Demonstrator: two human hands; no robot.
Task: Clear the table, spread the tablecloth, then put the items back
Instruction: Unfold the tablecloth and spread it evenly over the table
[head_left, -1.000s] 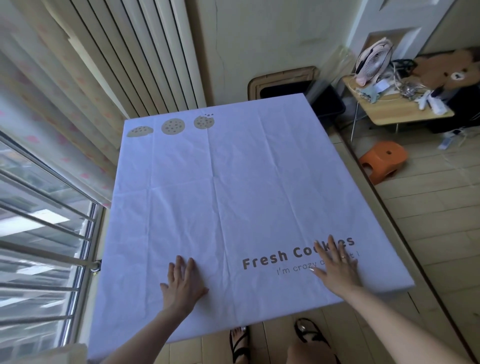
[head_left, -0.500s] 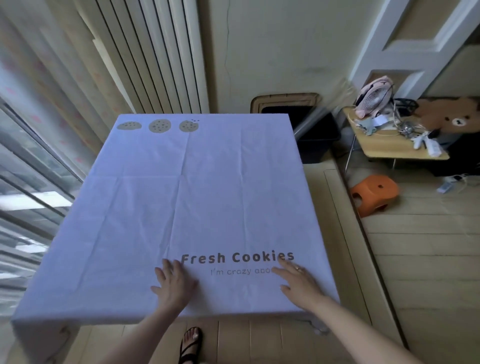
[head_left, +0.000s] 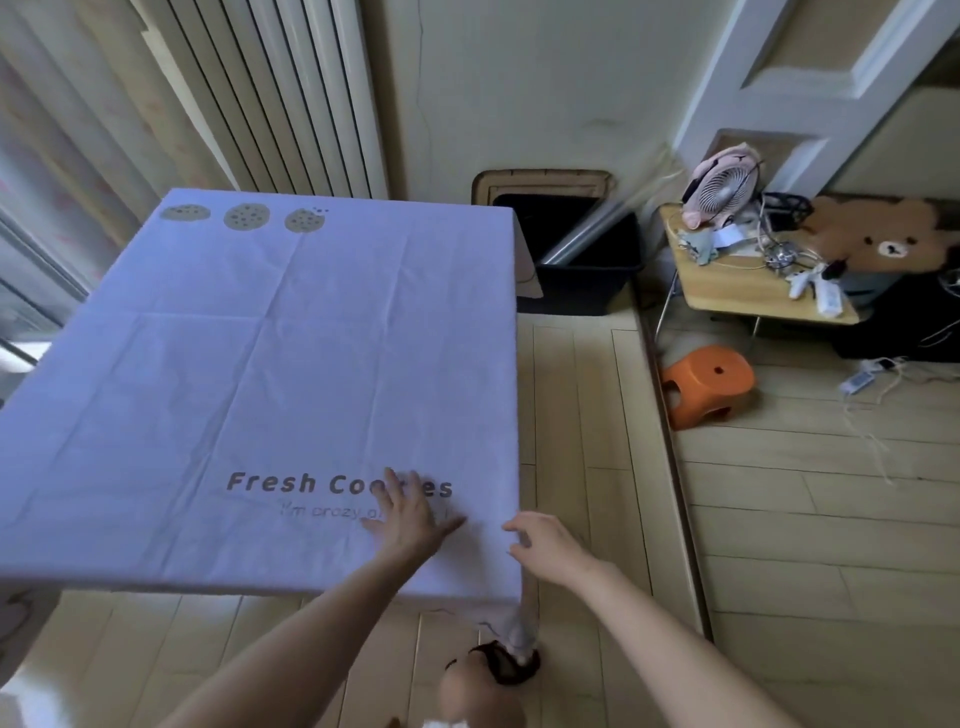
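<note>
Presently the left hand (head_left: 410, 519) lies flat, grip open, on the pale lilac printed tablecloth (head_left: 260, 364). At its edge the right hand (head_left: 545, 545) curls; grip state unclear.

The tablecloth (head_left: 260, 338) reads "Fresh Coo…es"; beneath, smaller, "I'm crazy".

The tablecloth (head_left: 260, 364) covers the table and hangs over its edges. The left hand (head_left: 410, 525) lies on it near the near right corner, the right hand (head_left: 545, 545) just beside at the right edge. Well apart to the right, a stool (head_left: 709, 384) stands before a side table (head_left: 737, 293) bearing a fan (head_left: 719, 189)
</note>
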